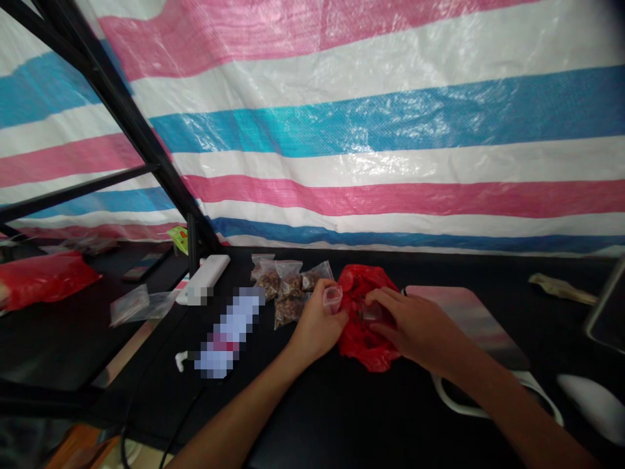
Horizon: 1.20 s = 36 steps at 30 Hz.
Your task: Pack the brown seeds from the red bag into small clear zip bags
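Left hand [317, 329] pinching clear plastic pouch [333, 299]; right hand [415, 322] curled on red plastic bag [364, 342] between both, hold unclear.

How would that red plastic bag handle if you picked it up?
The red plastic bag will probably flop: it lies in loose, crumpled folds. Its thin, shiny film suggests it is light and somewhat slippery, though whatever sits inside under the right hand could add weight.

The black tabletop [312, 423] carries small zip bags of brown pieces [288, 293], a crumpled red plastic bag [359, 339] — then a white oblong block [208, 279] and a pink mat [469, 319].
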{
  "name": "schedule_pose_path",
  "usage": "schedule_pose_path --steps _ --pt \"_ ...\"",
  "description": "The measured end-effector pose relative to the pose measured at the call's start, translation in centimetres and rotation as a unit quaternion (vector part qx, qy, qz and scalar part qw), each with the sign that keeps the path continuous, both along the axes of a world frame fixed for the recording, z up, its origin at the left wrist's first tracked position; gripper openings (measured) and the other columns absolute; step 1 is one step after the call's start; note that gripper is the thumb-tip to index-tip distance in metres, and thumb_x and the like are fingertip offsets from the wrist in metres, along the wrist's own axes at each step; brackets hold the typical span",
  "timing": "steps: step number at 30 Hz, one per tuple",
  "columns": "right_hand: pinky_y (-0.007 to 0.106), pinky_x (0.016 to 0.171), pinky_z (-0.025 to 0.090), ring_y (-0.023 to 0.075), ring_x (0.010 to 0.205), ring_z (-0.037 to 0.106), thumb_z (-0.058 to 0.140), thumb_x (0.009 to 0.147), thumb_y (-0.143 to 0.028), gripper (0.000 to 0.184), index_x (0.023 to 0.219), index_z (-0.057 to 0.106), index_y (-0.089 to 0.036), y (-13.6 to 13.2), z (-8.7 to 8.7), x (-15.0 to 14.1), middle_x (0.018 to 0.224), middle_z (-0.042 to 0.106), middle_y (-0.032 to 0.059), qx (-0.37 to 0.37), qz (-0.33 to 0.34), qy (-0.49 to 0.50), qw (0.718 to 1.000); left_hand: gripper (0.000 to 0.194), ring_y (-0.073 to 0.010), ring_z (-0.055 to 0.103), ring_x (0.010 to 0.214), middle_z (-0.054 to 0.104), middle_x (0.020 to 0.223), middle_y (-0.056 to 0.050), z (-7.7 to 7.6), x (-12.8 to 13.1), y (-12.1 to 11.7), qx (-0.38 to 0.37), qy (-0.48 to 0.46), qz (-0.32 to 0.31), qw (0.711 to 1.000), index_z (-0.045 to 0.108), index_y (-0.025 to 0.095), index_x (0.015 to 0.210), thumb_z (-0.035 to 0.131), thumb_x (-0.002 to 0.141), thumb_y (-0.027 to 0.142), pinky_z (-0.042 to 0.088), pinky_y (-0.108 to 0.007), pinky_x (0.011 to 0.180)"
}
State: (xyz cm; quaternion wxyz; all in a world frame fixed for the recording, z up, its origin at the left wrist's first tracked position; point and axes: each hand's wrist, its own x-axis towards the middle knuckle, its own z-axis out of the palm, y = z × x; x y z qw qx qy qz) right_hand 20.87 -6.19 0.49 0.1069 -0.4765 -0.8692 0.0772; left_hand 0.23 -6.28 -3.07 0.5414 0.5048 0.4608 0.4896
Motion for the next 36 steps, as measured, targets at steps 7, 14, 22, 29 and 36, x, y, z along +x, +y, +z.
schedule_pose_path --steps 7,14,22,29,36 --pt "0.035 0.070 0.048 0.0248 0.089 0.075 0.062 0.094 -0.024 0.029 0.123 0.061 -0.029 -0.2 -0.8 -0.5 0.121 0.075 0.0028 0.011 -0.006 0.001 1.000 0.037 -0.0103 0.058 0.070 0.064 0.086 0.001 0.6 0.1 0.1 0.010 -0.026 -0.011 1.000 0.051 0.020 0.105 0.065 0.075 0.004 0.046 -0.020 0.062" --pt "0.035 0.078 0.053 0.0217 0.094 0.075 0.056 0.095 -0.020 0.039 0.131 0.061 -0.031 -0.2 0.1 -0.3 0.132 0.072 0.0026 0.035 -0.027 0.058 0.997 0.037 -0.0127 0.061 0.074 0.065 0.088 0.001 0.1 -0.2 0.5 0.017 -0.005 0.040 0.999 0.053 0.020 0.101 0.062 0.073 -0.001 0.048 -0.023 0.068" --pt "0.035 0.077 0.050 0.0212 0.092 0.072 0.056 0.095 -0.021 0.028 0.120 0.064 -0.032 -0.5 0.7 -0.7 0.123 0.072 0.0002 0.014 -0.009 0.042 0.999 0.037 -0.0136 0.060 0.074 0.064 0.087 0.001 -0.3 -0.2 0.7 0.026 0.014 0.047 0.998 0.053 0.020 0.102 0.061 0.073 -0.001 0.048 -0.025 0.070" --pt "0.035 0.078 0.049 0.0208 0.091 0.072 0.059 0.093 -0.022 0.029 0.120 0.065 -0.031 -0.5 1.0 -0.7 0.121 0.073 0.0024 0.052 -0.016 0.049 0.997 0.034 -0.0144 0.062 0.077 0.065 0.088 0.000 -0.2 -0.2 0.6 0.032 0.027 0.051 0.998 0.053 0.020 0.102 0.065 0.075 0.003 0.049 -0.027 0.074" --pt "0.037 0.087 0.046 0.0225 0.100 0.069 0.059 0.089 -0.016 0.027 0.112 0.067 -0.027 -0.7 0.5 -1.2 0.115 0.074 0.0052 0.044 0.027 0.048 0.998 0.037 -0.0128 0.062 0.074 0.064 0.087 0.002 0.4 -0.1 0.7 0.017 -0.013 0.051 0.998 0.052 0.020 0.101 0.060 0.073 -0.002 0.049 -0.025 0.070"
